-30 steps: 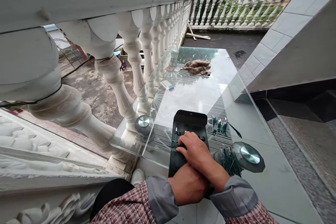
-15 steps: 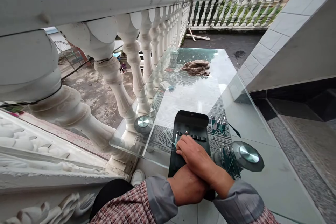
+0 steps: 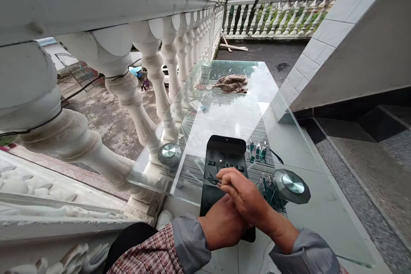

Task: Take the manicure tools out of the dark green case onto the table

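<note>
An open black case (image 3: 226, 150) with a row of elastic loops lies on the glass table. My left hand (image 3: 224, 222) rests low over the case, its fingers hidden beneath my right hand. Crossing above it, my right hand (image 3: 239, 190) has its fingers curled together; what they hold is too small to make out. Small scissors (image 3: 212, 177) show beside those fingertips, over the case. Several nail clippers (image 3: 257, 152) lie to the right of the case. Nearer me, a bunch of slim metal tools (image 3: 271, 190) lies by my right wrist.
The glass table (image 3: 324, 197) has round metal discs, one at left (image 3: 169, 150) and one at right (image 3: 291, 183). A crumpled brown cloth (image 3: 231, 83) and a small card (image 3: 196, 105) lie farther back. A white balustrade (image 3: 128, 90) borders the left side; tiled steps are at right.
My right hand has drawn back slightly from the elastic loops, its fingers more curled. The scissors beside it have shifted and look darker. The whole view has moved a little.
</note>
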